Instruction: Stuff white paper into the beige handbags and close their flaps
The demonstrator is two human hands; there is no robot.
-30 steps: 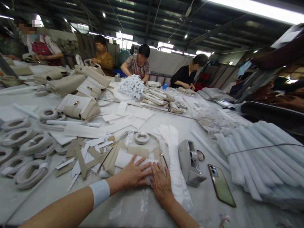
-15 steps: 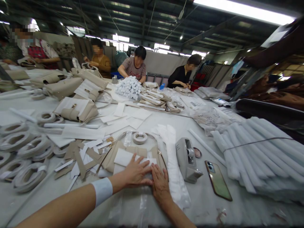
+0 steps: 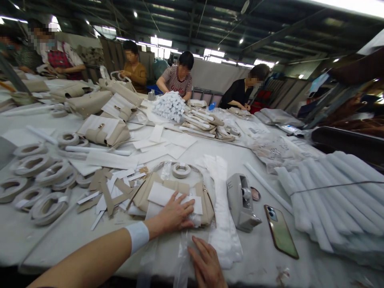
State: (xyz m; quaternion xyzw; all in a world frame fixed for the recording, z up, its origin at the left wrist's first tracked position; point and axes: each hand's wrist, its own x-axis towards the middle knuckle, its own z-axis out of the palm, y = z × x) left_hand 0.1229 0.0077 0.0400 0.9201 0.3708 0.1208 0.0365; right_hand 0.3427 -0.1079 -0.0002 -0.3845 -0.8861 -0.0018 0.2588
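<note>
A beige handbag (image 3: 207,204) lies flat in front of me, its strap curving behind it. White sheets of padding (image 3: 159,194) cover part of its front. My left hand (image 3: 177,212) rests on this padding, fingers spread. Nearer to me, my right hand (image 3: 207,258) is off the bag, its fingers extended beside a clear plastic strip (image 3: 181,256) that hangs toward the table's front edge. Whether the fingertips touch the strip I cannot tell. A roll of strap (image 3: 181,170) lies inside the bag's strap loop.
Right of the bag are white foam sheets (image 3: 220,188), a grey tape dispenser (image 3: 243,204), a phone (image 3: 281,231) and bundled foam rods (image 3: 333,196). Rolled straps (image 3: 49,208) and card scraps (image 3: 108,192) lie left. Several people work across the table (image 3: 222,148).
My right hand has left the bag and moved back toward the table's front edge. My left hand stays on the padding. The view has shifted slightly.
</note>
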